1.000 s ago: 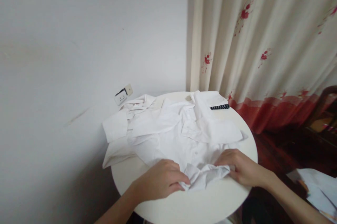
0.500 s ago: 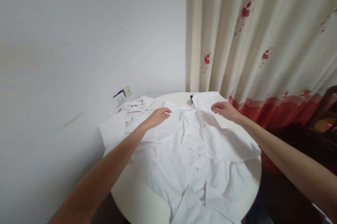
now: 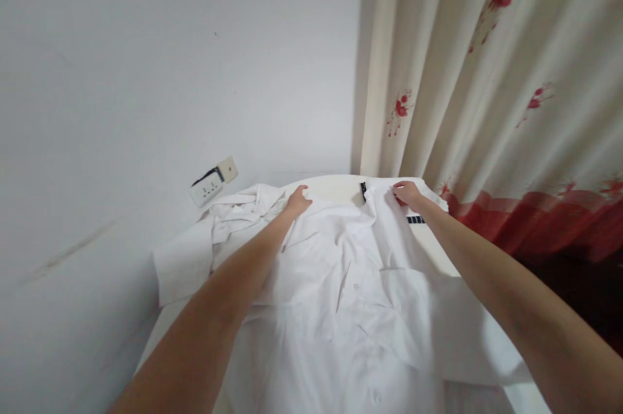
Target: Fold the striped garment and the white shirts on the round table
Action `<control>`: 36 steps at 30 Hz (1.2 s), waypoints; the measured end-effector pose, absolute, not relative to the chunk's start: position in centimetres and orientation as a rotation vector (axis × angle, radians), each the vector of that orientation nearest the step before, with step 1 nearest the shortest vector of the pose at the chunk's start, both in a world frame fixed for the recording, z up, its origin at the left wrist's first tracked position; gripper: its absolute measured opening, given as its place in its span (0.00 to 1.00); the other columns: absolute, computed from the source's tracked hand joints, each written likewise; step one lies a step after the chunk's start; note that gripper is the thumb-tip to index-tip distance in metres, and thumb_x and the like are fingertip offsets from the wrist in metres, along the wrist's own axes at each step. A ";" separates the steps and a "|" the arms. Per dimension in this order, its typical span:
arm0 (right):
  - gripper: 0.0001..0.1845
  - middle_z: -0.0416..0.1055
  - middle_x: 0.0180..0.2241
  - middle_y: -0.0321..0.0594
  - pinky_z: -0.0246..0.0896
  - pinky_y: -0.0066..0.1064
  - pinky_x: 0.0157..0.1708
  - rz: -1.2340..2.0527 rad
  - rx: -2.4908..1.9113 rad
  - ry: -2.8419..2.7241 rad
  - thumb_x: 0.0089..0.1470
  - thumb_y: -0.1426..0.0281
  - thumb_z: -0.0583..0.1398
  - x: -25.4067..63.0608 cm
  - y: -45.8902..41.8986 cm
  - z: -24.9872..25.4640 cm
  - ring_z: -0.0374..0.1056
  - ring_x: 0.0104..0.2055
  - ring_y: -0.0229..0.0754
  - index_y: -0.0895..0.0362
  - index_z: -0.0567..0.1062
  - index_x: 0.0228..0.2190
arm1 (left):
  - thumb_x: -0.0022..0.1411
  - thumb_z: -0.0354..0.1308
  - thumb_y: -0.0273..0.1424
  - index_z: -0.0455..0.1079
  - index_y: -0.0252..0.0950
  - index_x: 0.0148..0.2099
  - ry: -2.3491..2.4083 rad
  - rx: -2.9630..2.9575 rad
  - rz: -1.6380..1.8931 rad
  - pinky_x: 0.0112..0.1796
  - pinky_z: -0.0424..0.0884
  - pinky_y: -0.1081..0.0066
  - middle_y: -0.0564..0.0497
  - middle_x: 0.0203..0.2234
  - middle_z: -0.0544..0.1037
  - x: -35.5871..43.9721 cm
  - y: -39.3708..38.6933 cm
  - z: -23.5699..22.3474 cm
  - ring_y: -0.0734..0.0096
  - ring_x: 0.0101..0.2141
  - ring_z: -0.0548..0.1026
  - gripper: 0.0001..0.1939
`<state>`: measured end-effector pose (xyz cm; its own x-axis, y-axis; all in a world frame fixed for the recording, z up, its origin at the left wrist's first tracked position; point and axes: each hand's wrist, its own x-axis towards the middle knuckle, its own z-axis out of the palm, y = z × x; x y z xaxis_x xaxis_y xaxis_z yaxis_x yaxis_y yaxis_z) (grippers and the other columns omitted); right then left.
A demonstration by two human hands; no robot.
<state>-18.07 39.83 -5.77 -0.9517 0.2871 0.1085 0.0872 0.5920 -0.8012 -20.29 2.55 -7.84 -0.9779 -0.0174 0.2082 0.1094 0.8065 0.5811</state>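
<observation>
Two-handed, reaching over the white shirt (image 3: pixel 335 284) covering much of the bench (image 3: pixel 333 189). Toward the bench's far edge, parting the fingers of the left hand (image 3: pixel 298 200), released. Toward the bench's far right, curling the fingers of the right hand (image 3: pixel 407 194) against white cloth, not clearly showing any pinch, near a dark patterned strip (image 3: pixel 416 220).

We see soft, fairly even light on the wall (image 3: pixel 146 76), a darker lower right, and slight blur.
</observation>
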 end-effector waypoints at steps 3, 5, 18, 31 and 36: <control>0.16 0.76 0.28 0.43 0.68 0.32 0.27 1.358 -0.302 -2.596 0.50 0.69 0.65 -19.2 39.5 -5.9 0.71 0.26 0.42 0.63 0.76 0.41 | 0.54 0.59 0.19 0.68 0.39 0.58 -2.729 -0.067 -0.949 0.43 0.73 0.72 0.50 0.46 0.79 -21.2 2.8 -8.0 0.68 0.41 0.79 0.28; 0.21 0.76 0.31 0.43 0.68 0.31 0.30 1.369 -0.282 -2.561 0.49 0.70 0.65 -19.6 39.9 -5.6 0.72 0.30 0.42 0.61 0.74 0.47 | 0.56 0.57 0.18 0.71 0.39 0.53 -2.671 -0.048 -0.949 0.48 0.71 0.71 0.49 0.48 0.79 -21.6 2.7 -7.7 0.67 0.44 0.78 0.23; 0.26 0.77 0.39 0.46 0.66 0.38 0.45 0.736 -0.311 -2.461 0.52 0.73 0.58 -21.8 45.7 -2.9 0.72 0.42 0.50 0.59 0.70 0.54 | 0.61 0.54 0.20 0.67 0.38 0.57 -2.422 0.165 -0.890 0.55 0.68 0.61 0.43 0.50 0.77 -24.5 -0.6 -6.3 0.60 0.53 0.75 0.22; 0.22 0.61 0.64 0.51 0.54 0.53 0.62 0.198 0.235 -2.770 0.64 0.69 0.50 -16.4 35.9 -6.2 0.54 0.66 0.55 0.55 0.72 0.56 | 0.73 0.45 0.45 0.58 0.48 0.69 -3.071 -0.547 -0.335 0.61 0.55 0.41 0.45 0.69 0.58 -19.6 8.8 -9.0 0.45 0.67 0.56 0.26; 0.22 0.60 0.65 0.51 0.52 0.53 0.63 0.206 0.194 -2.853 0.66 0.69 0.48 -18.1 36.6 -6.2 0.52 0.68 0.54 0.55 0.72 0.56 | 0.75 0.39 0.36 0.64 0.38 0.66 -3.026 -0.286 -0.335 0.58 0.62 0.47 0.37 0.61 0.70 -22.5 5.6 -8.1 0.50 0.62 0.67 0.24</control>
